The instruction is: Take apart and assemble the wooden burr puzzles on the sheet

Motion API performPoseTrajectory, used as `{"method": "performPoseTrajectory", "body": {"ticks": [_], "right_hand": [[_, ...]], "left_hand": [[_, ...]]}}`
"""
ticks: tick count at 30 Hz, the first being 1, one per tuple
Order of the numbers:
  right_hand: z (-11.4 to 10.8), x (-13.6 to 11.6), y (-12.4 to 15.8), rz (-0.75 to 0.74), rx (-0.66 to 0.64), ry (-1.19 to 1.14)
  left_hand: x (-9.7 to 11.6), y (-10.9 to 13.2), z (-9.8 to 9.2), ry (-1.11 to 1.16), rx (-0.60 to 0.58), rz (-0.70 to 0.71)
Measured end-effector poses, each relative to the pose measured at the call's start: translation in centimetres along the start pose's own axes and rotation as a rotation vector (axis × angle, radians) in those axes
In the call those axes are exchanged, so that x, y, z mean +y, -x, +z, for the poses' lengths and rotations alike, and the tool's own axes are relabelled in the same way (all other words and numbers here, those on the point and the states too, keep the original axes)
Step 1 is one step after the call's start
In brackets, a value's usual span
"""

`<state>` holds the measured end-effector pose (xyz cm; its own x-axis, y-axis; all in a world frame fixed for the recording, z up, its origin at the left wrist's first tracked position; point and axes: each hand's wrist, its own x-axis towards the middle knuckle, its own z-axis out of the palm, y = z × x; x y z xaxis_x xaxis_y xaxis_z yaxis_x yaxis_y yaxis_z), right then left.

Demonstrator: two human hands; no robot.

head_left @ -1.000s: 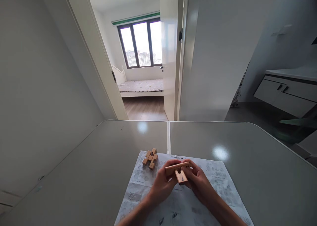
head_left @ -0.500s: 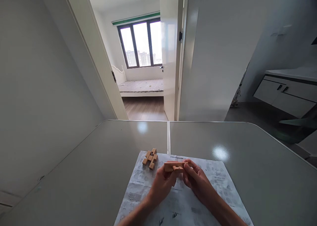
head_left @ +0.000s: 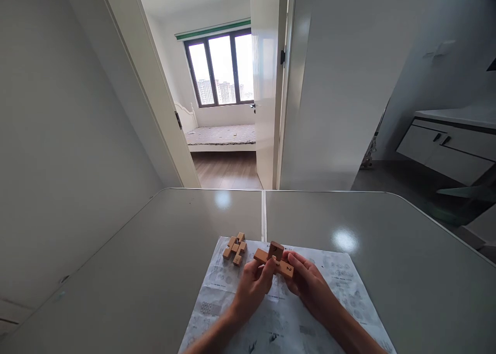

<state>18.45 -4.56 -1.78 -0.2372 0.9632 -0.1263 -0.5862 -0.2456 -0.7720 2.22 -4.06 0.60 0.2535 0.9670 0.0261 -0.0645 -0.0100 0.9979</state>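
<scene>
Wooden blocks [head_left: 276, 250]: two-handed grip

Blocks crossed, held between my fingers above the printed paper [head_left: 282, 320]. My left hand [head_left: 251, 287] grips them, thumb at the crossing; fingers of my right hand [head_left: 308, 279] grasp beside the end marked 2.

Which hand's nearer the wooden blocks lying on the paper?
Left. The left hand is to the right of the blocks and nearer the camera; the right hand is farther right.
</scene>
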Motion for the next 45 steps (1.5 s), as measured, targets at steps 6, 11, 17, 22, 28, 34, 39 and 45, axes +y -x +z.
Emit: {"method": "performPoseTrajectory", "body": {"ticks": [6,11,17,22,28,34,39,45], "right_hand": [[0.3,0.0,0.1,-0.019,-0.053,0.006],[0.5,-0.3,0.2,-0.014,-0.093,-0.012],[-0.2,-0.1,-0.2,0.015,-0.101,-0.015],[-0.2,-0.2,-0.1,0.026,-0.061,-0.091],[0.0,-0.2,-0.1,0.022,-0.025,-0.163],[-0.2,-0.1,-0.2,0.059,-0.025,-0.158],[-0.1,-0.2,0.1,0.061,0.017,-0.149],[0.2,-0.5,0.1,0.061,-0.001,-0.166]], "left_hand": [[-0.6,-0.1,-0.1,-0.009,-0.018,0.043],[-0.8,-0.2,-0.3,-0.013,0.026,0.042],[-0.4,0.0,-0.4,0.014,0.027,0.037],[0.5,0.4,-0.2,-0.014,0.009,0.009],[1.0,0.5,-0.1,-0.009,-0.027,0.012],[0.5,0.3,-0.3,0.107,-0.062,-0.037],[0.2,0.2,-0.4,0.146,-0.094,-0.081],[-0.9,-0.3,-0.8,0.217,-0.078,-0.138]]}}
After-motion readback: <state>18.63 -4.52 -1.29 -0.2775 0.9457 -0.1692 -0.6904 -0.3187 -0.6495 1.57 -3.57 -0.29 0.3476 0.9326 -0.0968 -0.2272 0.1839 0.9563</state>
